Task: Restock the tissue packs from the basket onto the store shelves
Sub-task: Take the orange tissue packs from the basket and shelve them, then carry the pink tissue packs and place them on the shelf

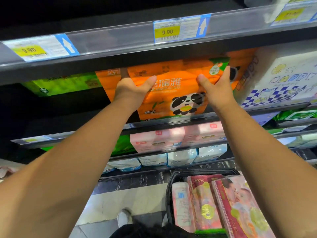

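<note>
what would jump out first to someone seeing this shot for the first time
The bright orange panda pack at the centre of the frame draws the eye first, gripped on either side by the left hand and the right hand. Next come the yellow 9.90 price tag on the rail above it, and the black basket at lower right with pink and red packs standing in it.

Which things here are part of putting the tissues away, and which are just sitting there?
Part of the job: left hand, right hand, orange panda pack, basket, red packs inside it.
Just sitting there: price tag, pink packs, green pack, white shoe.
</note>
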